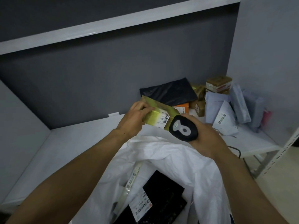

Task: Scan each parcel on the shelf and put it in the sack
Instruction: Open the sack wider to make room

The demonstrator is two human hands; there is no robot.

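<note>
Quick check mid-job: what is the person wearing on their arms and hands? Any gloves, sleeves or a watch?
Nothing that shows. The left hand and right hand are bare, with no gloves or rings visible. The left forearm and right forearm are bare too, as far up as the frame reaches: no sleeve edge, watch or wristband on either.

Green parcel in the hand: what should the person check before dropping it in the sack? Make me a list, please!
1. The left hand grips the green parcel: ok.
2. The barcode label is uncovered and easy to see: ok.
3. The scanner, held in the right hand, sits right beside the label: ok.
4. The scan has gone through: cannot tell.
5. The sack has its mouth open just below the hands: ok.
</note>
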